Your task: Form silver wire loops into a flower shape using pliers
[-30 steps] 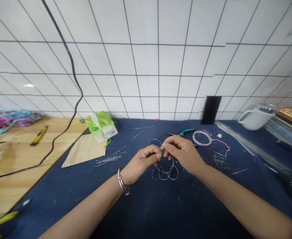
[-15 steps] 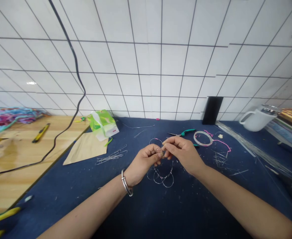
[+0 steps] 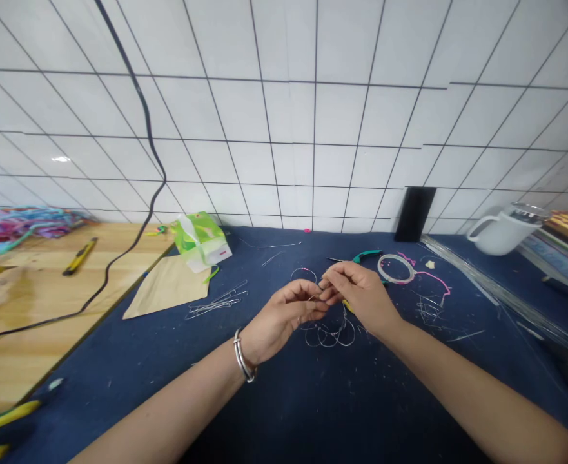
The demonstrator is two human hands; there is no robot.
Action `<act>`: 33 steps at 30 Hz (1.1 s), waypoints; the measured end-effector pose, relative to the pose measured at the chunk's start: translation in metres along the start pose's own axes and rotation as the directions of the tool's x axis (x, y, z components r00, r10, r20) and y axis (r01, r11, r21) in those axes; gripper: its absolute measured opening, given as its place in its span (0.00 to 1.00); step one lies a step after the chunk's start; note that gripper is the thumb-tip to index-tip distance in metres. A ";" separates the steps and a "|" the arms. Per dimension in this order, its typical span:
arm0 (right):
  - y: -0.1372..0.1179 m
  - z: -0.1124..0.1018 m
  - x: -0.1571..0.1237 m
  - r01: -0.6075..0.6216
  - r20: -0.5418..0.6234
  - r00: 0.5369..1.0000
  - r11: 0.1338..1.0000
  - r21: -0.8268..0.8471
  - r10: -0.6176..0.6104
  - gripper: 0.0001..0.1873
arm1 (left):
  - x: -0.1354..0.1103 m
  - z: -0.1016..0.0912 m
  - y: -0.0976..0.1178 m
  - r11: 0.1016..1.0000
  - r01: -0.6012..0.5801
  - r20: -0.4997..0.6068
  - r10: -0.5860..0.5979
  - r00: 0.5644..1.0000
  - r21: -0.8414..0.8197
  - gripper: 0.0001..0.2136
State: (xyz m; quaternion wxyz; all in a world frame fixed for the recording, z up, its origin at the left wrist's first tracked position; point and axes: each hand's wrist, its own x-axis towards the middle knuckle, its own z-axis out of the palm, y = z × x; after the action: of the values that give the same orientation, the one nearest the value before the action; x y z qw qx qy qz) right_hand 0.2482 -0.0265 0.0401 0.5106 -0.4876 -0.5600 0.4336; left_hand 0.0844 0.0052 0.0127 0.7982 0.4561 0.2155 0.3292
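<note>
My left hand [image 3: 284, 319], a silver bangle on its wrist, pinches thin wire between thumb and fingers. Opposite it, my right hand [image 3: 363, 299] has its fingertips closed at the same spot, on the wire. Below both hands hangs a looped wire piece [image 3: 331, 339] with tiny beads, its upper part hidden by the fingers. Just behind the fingertips is a thin wire ring [image 3: 303, 270] with a few pink beads. A small yellow part [image 3: 346, 306] shows beside my right palm; I cannot tell what it belongs to. Teal-handled pliers [image 3: 368, 256] lie behind my right hand, partly covered.
A round clear dish [image 3: 396, 269] with pink beads and cord sits to the right, near wire scraps [image 3: 429, 310]. Bent wires [image 3: 218, 301], a paper sheet [image 3: 167, 288] and a green packet [image 3: 201, 238] lie left. A white mug [image 3: 499, 232] stands far right.
The looped wire piece has swung right and slightly up below my hands. My left fingers have straightened somewhat, and the yellow part has come into view by my right palm.
</note>
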 end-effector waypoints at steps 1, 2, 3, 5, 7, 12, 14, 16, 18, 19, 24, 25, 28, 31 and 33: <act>-0.001 -0.001 0.000 0.014 0.036 0.999 1.000 -0.016 -0.014 0.11 | 0.000 -0.001 0.001 0.999 0.009 0.024 -0.008 1.000 -0.033 0.06; -0.002 -0.001 -0.001 0.033 0.071 0.997 0.999 -0.033 -0.030 0.11 | 0.001 -0.002 0.001 0.998 0.016 0.039 -0.013 0.999 -0.062 0.05; -0.003 -0.001 -0.001 0.053 0.106 0.993 0.997 -0.055 -0.047 0.10 | 0.001 -0.003 0.001 0.997 0.025 0.041 -0.022 0.999 -0.077 0.06; -0.005 -0.002 -0.001 0.095 0.159 0.984 0.990 -0.104 -0.077 0.10 | 0.002 -0.005 0.000 0.995 0.044 0.018 -0.042 0.999 -0.089 0.09; -0.005 -0.002 -0.001 0.128 0.194 0.976 0.979 -0.161 -0.096 0.10 | 0.003 -0.006 -0.002 0.994 0.060 -0.015 -0.062 0.998 -0.089 0.08; -0.008 -0.001 -0.001 0.182 0.169 0.977 0.922 -0.343 -0.130 0.09 | 0.003 -0.008 -0.004 0.990 0.084 -0.028 -0.088 0.996 -0.110 0.03; -0.010 0.000 -0.001 0.172 0.140 0.982 0.916 -0.363 -0.129 0.08 | 0.003 -0.009 -0.004 0.991 0.073 -0.026 -0.077 0.997 -0.112 0.03; -0.012 0.001 -0.002 0.167 0.129 0.983 0.920 -0.356 -0.129 0.08 | 0.004 -0.009 -0.003 0.992 0.064 -0.036 -0.068 0.997 -0.106 0.04; -0.014 0.002 -0.003 0.157 0.120 0.985 0.925 -0.345 -0.123 0.08 | 0.004 -0.009 -0.001 0.992 0.075 -0.049 -0.080 0.996 -0.101 0.05; -0.014 0.003 -0.003 0.142 0.117 0.987 0.931 -0.337 -0.108 0.08 | 0.004 -0.008 0.000 0.990 0.094 -0.048 -0.099 0.994 -0.103 0.05; -0.008 0.004 -0.002 0.070 0.080 0.996 0.961 -0.266 -0.050 0.08 | 0.005 -0.012 0.002 0.985 0.149 -0.039 -0.152 0.988 -0.082 0.05; -0.006 0.004 -0.001 0.056 0.070 0.997 0.965 -0.257 -0.039 0.07 | 0.006 -0.014 0.002 0.984 0.160 -0.035 -0.163 0.986 -0.076 0.05; 0.000 0.005 0.001 0.003 0.052 0.999 0.974 -0.225 0.008 0.07 | 0.010 -0.021 0.001 0.983 0.173 -0.054 -0.176 0.983 -0.069 0.05; 0.006 0.005 0.002 -0.034 0.040 0.998 0.983 -0.183 0.042 0.08 | 0.012 -0.025 -0.001 0.981 0.184 -0.071 -0.188 0.980 -0.053 0.06; 0.008 0.006 0.002 -0.049 0.024 0.998 0.988 -0.144 0.053 0.07 | 0.012 -0.026 -0.002 0.980 0.197 -0.078 -0.199 0.977 -0.036 0.07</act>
State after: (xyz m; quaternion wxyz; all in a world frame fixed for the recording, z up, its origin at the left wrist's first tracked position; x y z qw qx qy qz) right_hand 0.2432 -0.0230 0.0322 0.4550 -0.5312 -0.5842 0.4117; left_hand 0.0765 0.0287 -0.0021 0.8240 0.4074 0.2874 0.2692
